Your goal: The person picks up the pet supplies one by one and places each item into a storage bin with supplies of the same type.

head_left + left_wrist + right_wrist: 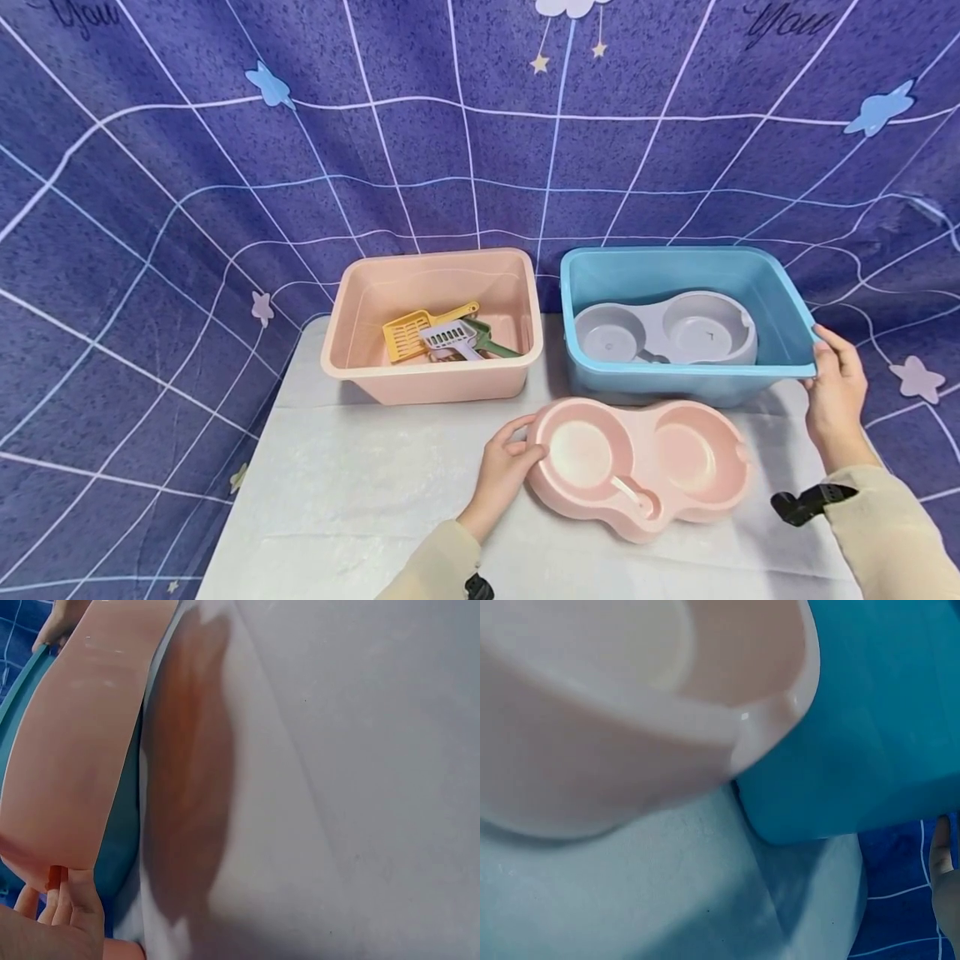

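My left hand (501, 471) grips the left end of a pink double pet bowl (643, 433), thumb at the rim and fingers underneath. The bowl is tilted and held off the table, its shadow falling beside it in the left wrist view. At the right front corner of a blue plastic bin (690, 379), my right hand (836, 392) holds the rim. A grey double pet bowl (654, 327) lies inside that bin. In the right wrist view the pink bowl hangs in front of the bin, and only part of the right hand shows at the edge.
A pink bin (435, 385) stands left of the blue one, with a yellow litter scoop (411, 337), a white-and-lilac scoop (450, 335) and a green scoop (495, 346) inside. A white cloth covers the table (360, 492). Behind hangs a blue starry curtain (510, 150).
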{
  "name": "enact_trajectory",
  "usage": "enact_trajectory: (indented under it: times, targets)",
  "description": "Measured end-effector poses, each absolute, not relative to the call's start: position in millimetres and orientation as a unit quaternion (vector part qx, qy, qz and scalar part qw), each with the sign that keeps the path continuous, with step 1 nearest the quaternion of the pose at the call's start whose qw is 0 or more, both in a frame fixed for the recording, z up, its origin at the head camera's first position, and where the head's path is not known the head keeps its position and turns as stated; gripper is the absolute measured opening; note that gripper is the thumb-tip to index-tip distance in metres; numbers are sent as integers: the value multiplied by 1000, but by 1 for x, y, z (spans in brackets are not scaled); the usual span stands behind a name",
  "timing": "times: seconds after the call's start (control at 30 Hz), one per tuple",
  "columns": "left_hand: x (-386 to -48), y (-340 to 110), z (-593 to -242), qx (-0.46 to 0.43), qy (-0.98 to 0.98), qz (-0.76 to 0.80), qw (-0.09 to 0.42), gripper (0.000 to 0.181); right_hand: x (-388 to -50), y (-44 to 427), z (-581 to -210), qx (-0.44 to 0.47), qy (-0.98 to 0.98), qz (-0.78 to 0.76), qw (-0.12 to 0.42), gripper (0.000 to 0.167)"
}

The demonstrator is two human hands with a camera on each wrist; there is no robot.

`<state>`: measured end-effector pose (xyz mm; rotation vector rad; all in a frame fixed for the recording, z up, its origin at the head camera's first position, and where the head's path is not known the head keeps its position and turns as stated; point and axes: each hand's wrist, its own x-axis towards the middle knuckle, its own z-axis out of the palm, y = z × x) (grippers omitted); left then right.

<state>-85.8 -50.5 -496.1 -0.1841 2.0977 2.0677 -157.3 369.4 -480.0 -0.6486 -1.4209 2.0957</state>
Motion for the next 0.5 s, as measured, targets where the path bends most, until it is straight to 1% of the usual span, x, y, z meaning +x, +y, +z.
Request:
enact_trajectory:
  times: [0.1, 0.33, 0.5]
  targets:
    - [-87, -53, -498, -67, 707, 698, 95, 50, -157, 370, -479, -238, -532, 771, 259, 27]
    - [-89, -61, -521, -68, 705, 699, 93, 53, -156, 371, -477, -242, -530, 771, 255, 27]
    - [-86, -69, -521, -74, 701, 704, 93, 54, -157, 371, -479, -243, -530, 771, 254, 28]
